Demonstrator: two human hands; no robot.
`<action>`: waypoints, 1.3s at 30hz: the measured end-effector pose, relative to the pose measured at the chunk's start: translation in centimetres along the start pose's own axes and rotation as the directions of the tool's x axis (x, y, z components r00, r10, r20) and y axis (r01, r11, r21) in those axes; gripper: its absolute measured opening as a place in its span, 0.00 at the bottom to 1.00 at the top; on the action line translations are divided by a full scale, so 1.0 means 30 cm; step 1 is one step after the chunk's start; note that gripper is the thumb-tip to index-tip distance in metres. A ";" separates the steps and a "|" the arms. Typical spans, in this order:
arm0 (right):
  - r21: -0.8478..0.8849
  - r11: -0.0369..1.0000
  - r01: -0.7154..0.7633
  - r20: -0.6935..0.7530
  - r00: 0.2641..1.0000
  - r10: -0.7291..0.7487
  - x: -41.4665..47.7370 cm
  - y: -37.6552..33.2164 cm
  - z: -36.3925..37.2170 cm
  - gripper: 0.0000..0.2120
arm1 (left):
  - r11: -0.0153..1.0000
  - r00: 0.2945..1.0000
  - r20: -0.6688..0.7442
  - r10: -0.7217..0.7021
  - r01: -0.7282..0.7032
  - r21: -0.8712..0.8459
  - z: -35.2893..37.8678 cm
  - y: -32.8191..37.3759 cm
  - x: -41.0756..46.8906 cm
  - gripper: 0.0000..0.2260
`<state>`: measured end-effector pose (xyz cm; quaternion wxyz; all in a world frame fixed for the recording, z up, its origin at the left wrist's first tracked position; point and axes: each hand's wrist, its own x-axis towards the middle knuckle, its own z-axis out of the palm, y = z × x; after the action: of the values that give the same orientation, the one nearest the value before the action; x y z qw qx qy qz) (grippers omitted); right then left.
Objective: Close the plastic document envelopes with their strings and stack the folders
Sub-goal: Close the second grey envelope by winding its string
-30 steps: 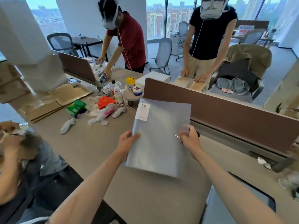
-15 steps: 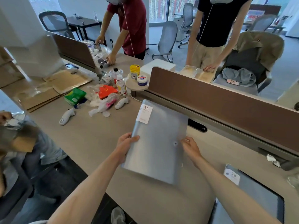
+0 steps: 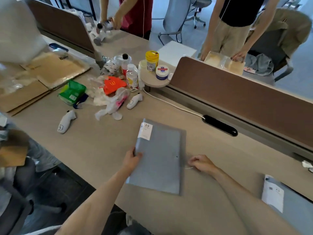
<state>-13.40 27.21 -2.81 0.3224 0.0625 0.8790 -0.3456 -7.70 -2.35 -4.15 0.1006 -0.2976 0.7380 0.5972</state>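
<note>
A grey plastic document envelope [image 3: 159, 158] lies near the counter's [image 3: 94, 146] front edge, left hand [image 3: 132, 160] gripping its left edge; right hand [image 3: 200, 162], just beside its right edge, pinches a thin white string [image 3: 188, 168].

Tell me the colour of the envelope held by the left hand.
Grey envelope with a white corner label, seen in the head view.
</note>
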 end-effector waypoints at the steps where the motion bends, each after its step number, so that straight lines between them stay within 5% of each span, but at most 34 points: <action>1: -0.051 0.999 -0.015 -0.009 1.000 0.014 0.014 0.004 0.022 0.05 | 0.990 1.000 -0.014 0.024 -0.022 0.141 -0.016 -0.028 0.035 0.15; 3: -0.122 0.990 -0.067 -0.025 0.998 0.065 0.038 0.022 0.056 0.09 | 0.887 0.988 -0.055 0.142 -0.102 0.451 -0.044 -0.079 0.096 0.20; 7: -0.259 0.964 -0.052 0.003 0.999 0.055 0.048 0.012 0.099 0.09 | 0.557 0.925 0.167 0.340 -0.342 0.757 -0.052 -0.127 0.167 0.26; 12: -0.315 0.948 -0.048 -0.008 0.999 0.048 0.037 0.008 0.101 0.08 | 0.212 0.776 0.548 0.314 -0.619 0.756 0.042 -0.118 0.164 0.24; 14: -0.371 0.927 -0.050 0.030 0.997 0.066 0.038 0.017 0.093 0.08 | 0.157 0.716 0.654 0.243 -0.694 0.702 0.093 -0.126 0.138 0.26; 18: -0.459 0.888 -0.001 0.075 0.996 0.040 0.025 0.028 0.066 0.06 | 0.169 0.667 0.737 0.106 -0.743 0.648 0.180 -0.117 0.041 0.29; 23: -0.384 0.919 0.085 0.071 0.996 -0.062 -0.007 0.046 0.008 0.04 | 0.034 0.719 0.690 0.081 -0.694 0.720 0.188 -0.185 0.018 0.40; 32: -0.504 0.835 0.222 0.184 0.972 -0.147 -0.069 0.155 -0.080 0.06 | 0.004 0.758 0.642 0.116 -0.647 0.763 0.197 -0.245 -0.054 0.53; 39: -0.516 0.824 0.233 0.310 0.948 -0.074 -0.092 0.268 -0.089 0.07 | -0.042 0.736 0.673 0.070 -0.672 0.739 0.219 -0.224 -0.109 0.38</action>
<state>-9.95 35.30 -4.21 0.4169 -0.1526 0.8892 -0.1110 -2.67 4.15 -9.78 0.2614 0.2170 0.9405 -0.0032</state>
